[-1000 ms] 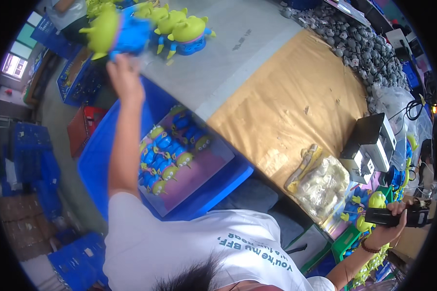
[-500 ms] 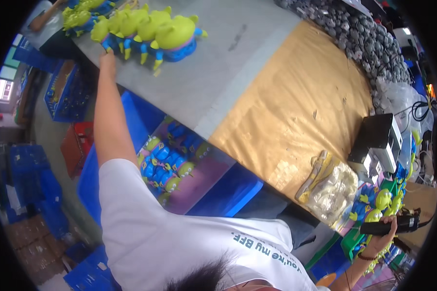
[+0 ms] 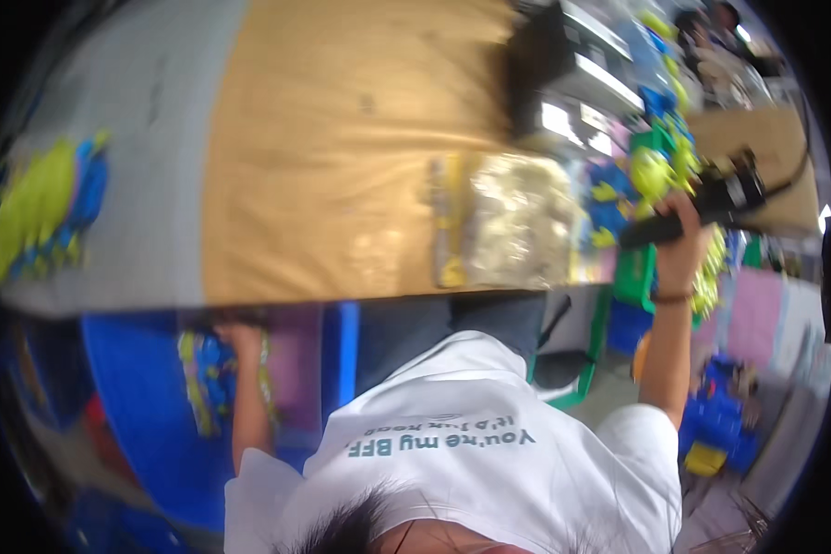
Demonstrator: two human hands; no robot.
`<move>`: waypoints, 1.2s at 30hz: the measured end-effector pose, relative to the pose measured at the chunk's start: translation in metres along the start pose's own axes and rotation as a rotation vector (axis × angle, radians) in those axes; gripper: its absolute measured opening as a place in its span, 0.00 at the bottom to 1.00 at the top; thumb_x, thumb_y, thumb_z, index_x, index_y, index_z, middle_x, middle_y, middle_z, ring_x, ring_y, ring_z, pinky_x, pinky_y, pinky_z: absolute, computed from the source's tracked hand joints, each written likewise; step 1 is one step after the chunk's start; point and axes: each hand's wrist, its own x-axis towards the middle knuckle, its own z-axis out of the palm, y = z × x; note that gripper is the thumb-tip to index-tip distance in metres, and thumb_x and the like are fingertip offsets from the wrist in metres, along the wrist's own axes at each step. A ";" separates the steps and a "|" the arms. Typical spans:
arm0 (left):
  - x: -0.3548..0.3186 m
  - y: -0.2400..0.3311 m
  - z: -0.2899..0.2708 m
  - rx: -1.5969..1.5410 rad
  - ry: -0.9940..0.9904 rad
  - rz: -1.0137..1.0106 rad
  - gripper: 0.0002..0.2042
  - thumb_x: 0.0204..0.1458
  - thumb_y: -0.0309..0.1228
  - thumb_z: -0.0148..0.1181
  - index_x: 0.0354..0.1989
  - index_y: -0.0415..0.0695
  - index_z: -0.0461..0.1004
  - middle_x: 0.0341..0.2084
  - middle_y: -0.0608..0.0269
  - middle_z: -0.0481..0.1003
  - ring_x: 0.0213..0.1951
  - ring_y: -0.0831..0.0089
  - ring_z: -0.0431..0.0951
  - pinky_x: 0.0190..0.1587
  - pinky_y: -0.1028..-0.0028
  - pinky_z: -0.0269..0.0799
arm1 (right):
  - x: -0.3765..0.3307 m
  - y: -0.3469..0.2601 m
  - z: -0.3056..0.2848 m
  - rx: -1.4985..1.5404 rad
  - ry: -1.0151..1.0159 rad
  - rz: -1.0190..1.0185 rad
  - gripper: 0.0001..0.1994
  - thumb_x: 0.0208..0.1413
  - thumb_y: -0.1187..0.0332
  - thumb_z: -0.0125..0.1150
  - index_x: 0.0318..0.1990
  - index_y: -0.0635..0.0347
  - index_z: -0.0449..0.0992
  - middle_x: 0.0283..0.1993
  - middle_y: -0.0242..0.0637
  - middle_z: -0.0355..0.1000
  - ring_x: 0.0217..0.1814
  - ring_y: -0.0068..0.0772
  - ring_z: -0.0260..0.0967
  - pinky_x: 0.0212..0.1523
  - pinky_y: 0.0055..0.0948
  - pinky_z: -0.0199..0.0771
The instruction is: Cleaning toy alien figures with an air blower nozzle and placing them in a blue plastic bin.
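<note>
My left hand [image 3: 240,340] reaches down into a blue bin [image 3: 120,397] below the table's near edge. Green-and-blue toy figures [image 3: 208,369] lie in there beside it; blur hides its fingers and any hold on them. Out to the right, my right hand [image 3: 680,245] is wrapped round a black corded handheld tool [image 3: 728,196], whose exact kind I cannot make out. More green-and-blue toy figures [image 3: 609,198] sit by that hand, around a green basket [image 3: 632,272]. A row of the same toys [image 3: 42,212] stands at the table's far left.
The table has a grey part [image 3: 152,185] and a tan, wrinkled cover [image 3: 342,138]. A clear plastic bag [image 3: 522,222] and a yellow-and-grey bundle [image 3: 450,222] lie near its front edge. A black box [image 3: 540,78] stands behind them. A cardboard box [image 3: 757,152] is at right.
My left hand has left the toy row on the table and gone down into the blue bin. The view has swung to the right. My right hand still holds the black tool.
</note>
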 end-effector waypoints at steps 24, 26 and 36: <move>0.037 0.012 -0.026 0.074 -0.536 0.442 0.48 0.33 0.36 0.72 0.65 0.35 0.53 0.62 0.32 0.54 0.64 0.40 0.55 0.66 0.54 0.52 | 0.031 0.060 0.018 -0.151 -0.002 -0.287 0.15 0.47 0.76 0.69 0.43 0.65 0.73 0.31 0.31 0.75 0.32 0.21 0.74 0.35 0.23 0.75; 0.022 0.013 -0.048 0.035 -0.409 0.354 0.46 0.34 0.37 0.72 0.63 0.34 0.55 0.60 0.33 0.57 0.62 0.41 0.57 0.65 0.54 0.53 | 0.031 0.061 0.012 -0.166 0.013 -0.266 0.16 0.47 0.75 0.70 0.43 0.65 0.72 0.31 0.31 0.75 0.32 0.21 0.74 0.35 0.23 0.75; -0.037 0.078 -0.184 -0.719 -0.083 -0.085 0.41 0.40 0.41 0.71 0.60 0.31 0.59 0.54 0.41 0.65 0.57 0.49 0.65 0.59 0.58 0.63 | 0.063 -0.046 0.018 0.143 -0.210 -0.545 0.05 0.55 0.73 0.56 0.30 0.66 0.71 0.27 0.40 0.69 0.30 0.34 0.68 0.38 0.34 0.71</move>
